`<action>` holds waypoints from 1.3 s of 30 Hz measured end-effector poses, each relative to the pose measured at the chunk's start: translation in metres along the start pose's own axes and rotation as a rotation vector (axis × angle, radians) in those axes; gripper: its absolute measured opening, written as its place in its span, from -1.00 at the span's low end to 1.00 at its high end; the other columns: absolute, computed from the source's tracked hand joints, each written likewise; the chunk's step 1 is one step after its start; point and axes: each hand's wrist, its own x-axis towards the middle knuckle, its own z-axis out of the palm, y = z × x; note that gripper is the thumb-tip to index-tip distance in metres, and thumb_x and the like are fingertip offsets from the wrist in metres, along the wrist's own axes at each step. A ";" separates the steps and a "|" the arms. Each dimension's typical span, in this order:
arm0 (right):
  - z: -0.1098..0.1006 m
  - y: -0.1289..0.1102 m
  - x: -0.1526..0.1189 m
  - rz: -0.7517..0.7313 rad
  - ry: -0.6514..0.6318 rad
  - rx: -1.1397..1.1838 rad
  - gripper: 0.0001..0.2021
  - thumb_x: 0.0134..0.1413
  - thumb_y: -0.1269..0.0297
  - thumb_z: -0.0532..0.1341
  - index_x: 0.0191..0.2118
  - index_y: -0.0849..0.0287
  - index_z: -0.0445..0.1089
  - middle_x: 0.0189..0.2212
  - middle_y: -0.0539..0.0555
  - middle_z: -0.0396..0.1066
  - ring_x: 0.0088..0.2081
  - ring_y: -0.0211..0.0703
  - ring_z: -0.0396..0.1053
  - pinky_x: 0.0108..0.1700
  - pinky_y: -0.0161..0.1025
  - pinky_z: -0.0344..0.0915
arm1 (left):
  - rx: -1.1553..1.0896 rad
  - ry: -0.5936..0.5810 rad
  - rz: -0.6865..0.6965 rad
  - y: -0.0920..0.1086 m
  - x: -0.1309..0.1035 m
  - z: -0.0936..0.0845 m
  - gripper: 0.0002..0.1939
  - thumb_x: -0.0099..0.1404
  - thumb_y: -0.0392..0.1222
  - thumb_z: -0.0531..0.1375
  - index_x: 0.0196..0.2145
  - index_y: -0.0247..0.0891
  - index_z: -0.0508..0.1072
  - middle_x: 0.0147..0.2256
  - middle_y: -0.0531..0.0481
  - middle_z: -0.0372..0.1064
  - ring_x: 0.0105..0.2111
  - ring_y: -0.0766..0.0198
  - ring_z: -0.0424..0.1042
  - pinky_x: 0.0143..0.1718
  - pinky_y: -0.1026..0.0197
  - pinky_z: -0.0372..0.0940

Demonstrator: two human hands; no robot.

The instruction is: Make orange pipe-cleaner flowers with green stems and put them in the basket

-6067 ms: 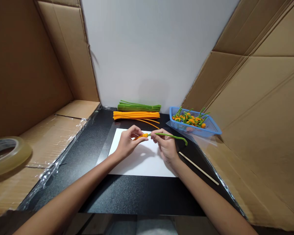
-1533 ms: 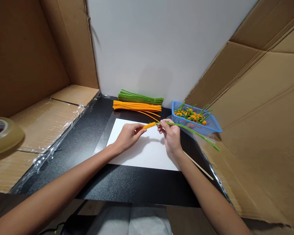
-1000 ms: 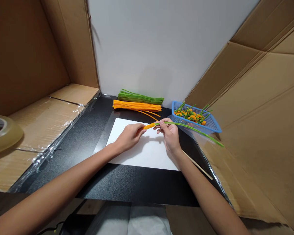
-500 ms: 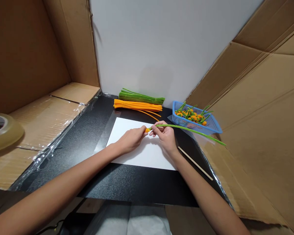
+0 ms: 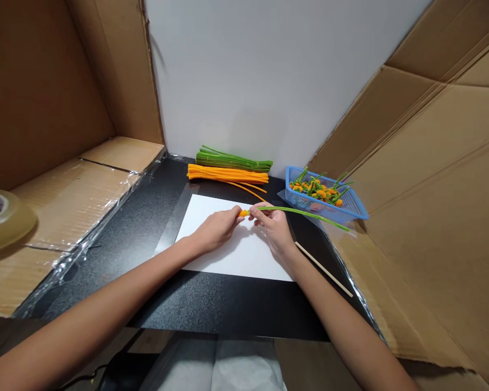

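Green chenille stem (image 5: 301,211) apparently being joined to orange coil (image 5: 244,213)
Over white paper (image 5: 244,260), coil is pinched by left hand (image 5: 215,231), stem by right hand (image 5: 276,228); steady grip seems needed.

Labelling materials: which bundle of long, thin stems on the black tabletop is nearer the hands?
The orange thin-stem bundle, in front; the green thin-stem bundle lies behind it, nearer the white wall.

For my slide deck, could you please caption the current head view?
Left hand holding an orange pipe-cleaner coil, right hand pinching a green pipe cleaner, above white paper.
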 end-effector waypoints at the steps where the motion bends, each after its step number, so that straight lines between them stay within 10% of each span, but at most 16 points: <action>1: -0.001 0.000 0.000 0.006 0.019 0.011 -0.73 -0.14 0.08 0.45 -0.45 0.15 0.48 -0.52 -0.02 0.40 -0.45 -0.24 0.32 -0.42 -0.30 0.19 | 0.002 0.000 -0.005 0.000 0.000 -0.001 -0.70 0.52 0.01 -0.16 -0.24 -0.18 0.21 -0.37 -0.03 0.41 -0.44 0.16 0.36 -0.42 0.23 0.08; 39: -0.004 0.005 0.003 0.109 -0.012 0.022 -0.69 -0.23 0.03 0.49 -0.47 0.15 0.51 -0.56 0.00 0.41 -0.47 -0.24 0.28 -0.40 -0.26 0.13 | 0.099 -0.120 0.025 -0.004 0.001 -0.004 -0.72 0.53 -0.02 -0.17 -0.21 -0.19 0.22 -0.26 -0.07 0.46 -0.36 0.16 0.40 -0.37 0.20 0.13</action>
